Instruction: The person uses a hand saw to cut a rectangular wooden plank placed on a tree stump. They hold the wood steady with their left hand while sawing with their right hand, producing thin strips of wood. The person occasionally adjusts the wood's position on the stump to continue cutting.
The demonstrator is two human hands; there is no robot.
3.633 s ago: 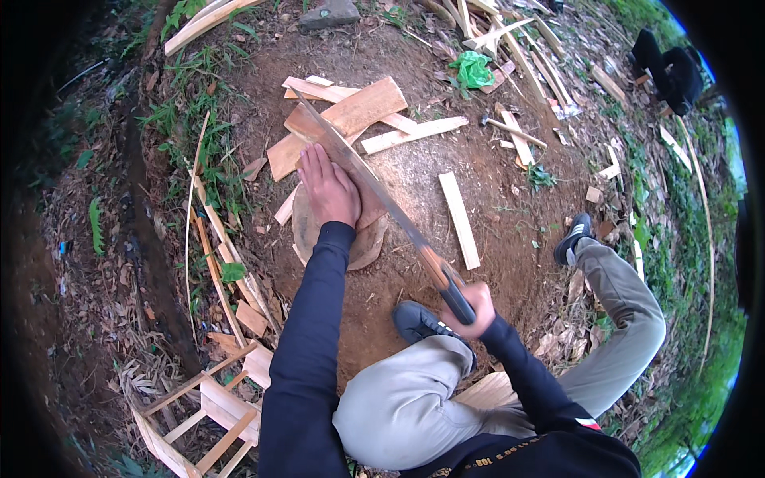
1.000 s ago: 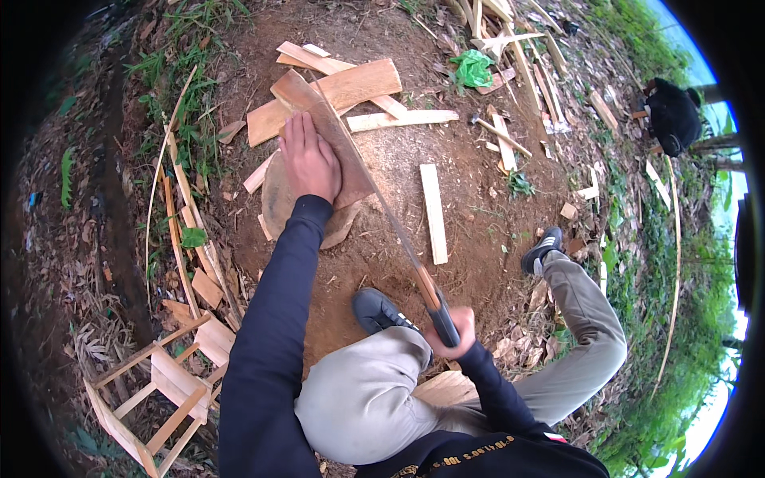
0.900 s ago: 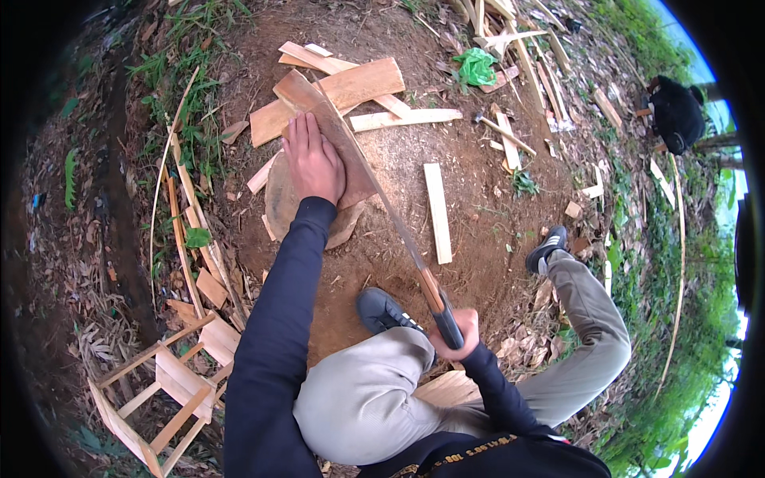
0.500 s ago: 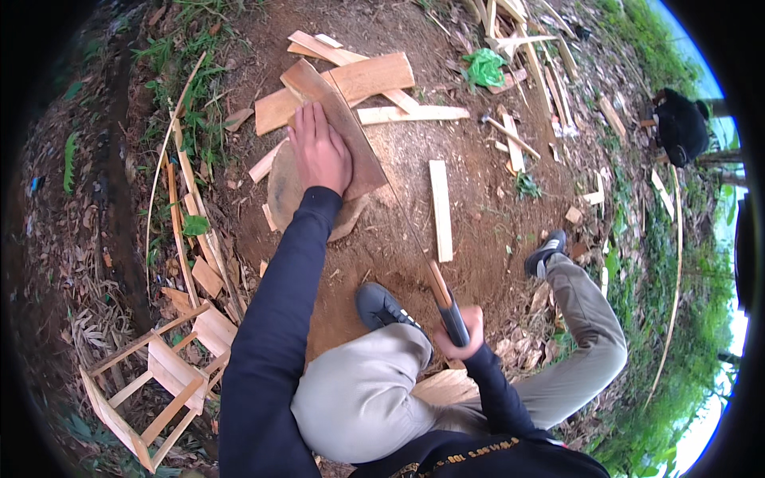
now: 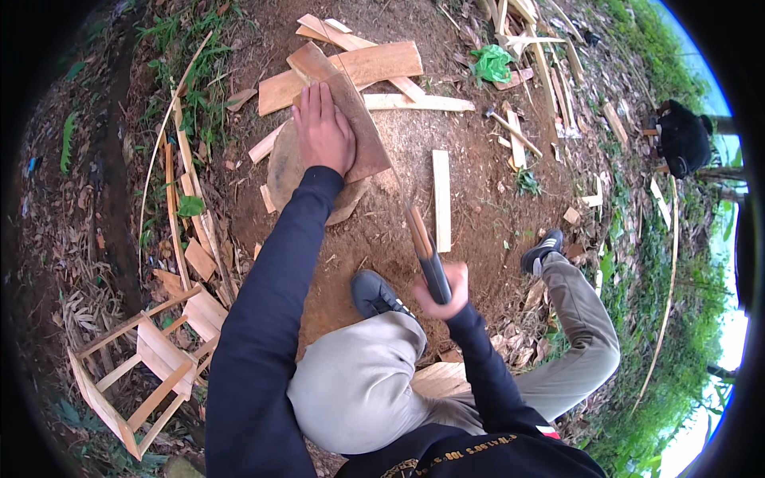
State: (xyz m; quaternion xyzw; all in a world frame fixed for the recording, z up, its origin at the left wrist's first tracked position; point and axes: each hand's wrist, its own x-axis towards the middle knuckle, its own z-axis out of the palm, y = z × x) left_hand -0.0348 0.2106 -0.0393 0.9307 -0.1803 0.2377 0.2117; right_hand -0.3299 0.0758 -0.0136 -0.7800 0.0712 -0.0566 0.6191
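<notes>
My left hand (image 5: pixel 324 131) lies flat with fingers stretched out, pressing on a brown wooden board (image 5: pixel 362 135). The board rests slanted on a round tree stump (image 5: pixel 285 169). In my right hand (image 5: pixel 446 291), closed round its dark handle, is a handsaw (image 5: pixel 422 243). Its thin blade appears almost edge-on and runs forward along the board's right edge. Whether the teeth are in the wood, I cannot make out. Beyond the stump a wide plank (image 5: pixel 389 62) lies across other pieces.
A pale strip (image 5: pixel 441 199) lies right of the stump, with a hammer (image 5: pixel 514 133) farther off. A small wooden frame (image 5: pixel 163 358) stands at left. Further right are a green plastic bag (image 5: pixel 492 64), scattered timber and a dark-clothed person (image 5: pixel 684 139). My shoe (image 5: pixel 376 295) is near the stump.
My right hand has pushed the handsaw forward, so its handle is nearer the board. The left hand stays flat on the board. The view has shifted slightly.
</notes>
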